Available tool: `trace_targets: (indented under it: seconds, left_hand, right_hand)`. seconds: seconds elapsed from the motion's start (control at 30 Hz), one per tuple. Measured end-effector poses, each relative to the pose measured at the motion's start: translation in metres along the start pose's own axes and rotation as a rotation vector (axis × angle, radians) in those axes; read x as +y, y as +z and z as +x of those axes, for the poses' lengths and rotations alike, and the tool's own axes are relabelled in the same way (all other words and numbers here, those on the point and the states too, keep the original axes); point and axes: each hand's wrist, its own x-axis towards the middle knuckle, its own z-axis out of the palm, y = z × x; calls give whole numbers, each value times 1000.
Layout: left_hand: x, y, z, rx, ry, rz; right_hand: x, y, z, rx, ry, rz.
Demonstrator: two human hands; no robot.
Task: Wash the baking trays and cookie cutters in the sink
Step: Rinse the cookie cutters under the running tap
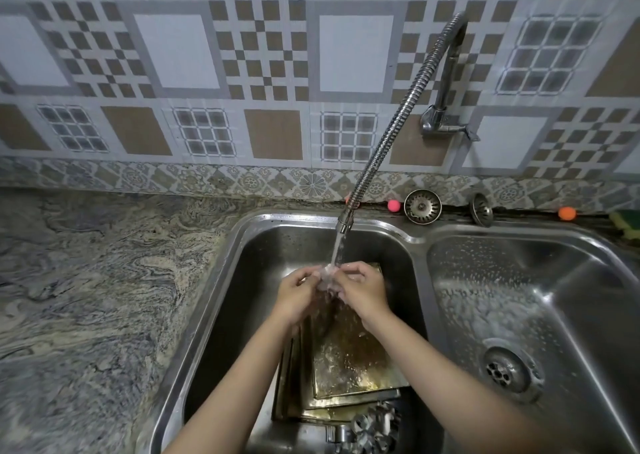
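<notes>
Both hands, left hand (pixel 297 296) and right hand (pixel 360 289), meet under the tap (pixel 394 131) stream, fingers curled together; can't tell what they pinch. Two trays (pixel 349 360) stacked in the left sink (pixel 221 301), cutters (pixel 372 426) piled beside them.

Both hands, left hand (pixel 298 292) and right hand (pixel 360 289), are meeting under the running water (pixel 336 249); splash is blurring whatever sits between the fingertips, so any held item cannot be told. Forearms are covering much of the stacked baking trays (pixel 353 360); how many are lying there is unclear. Cookie cutters (pixel 375 426) at the near end are blurring together, shapes unreadable, the bottom edge cutting them off. A green sponge (pixel 628 225) is running off the right edge.
</notes>
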Motion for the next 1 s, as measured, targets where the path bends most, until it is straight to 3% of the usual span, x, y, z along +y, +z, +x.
trace_targets:
  seconds: [0.27, 0.47, 0.73, 1.0]
  left_hand:
    - [-2, 16, 1, 179, -46, -22]
    - [2, 36, -4, 250, 40, 21]
    - [1, 7, -17, 433, 172, 75]
    - [0, 34, -20, 377, 169, 32]
  right_hand:
    - [7, -2, -3, 24, -52, 32]
    - [10, -12, -1, 77, -63, 65]
    - [9, 22, -15, -10, -62, 91]
    - [8, -4, -11, 73, -55, 104]
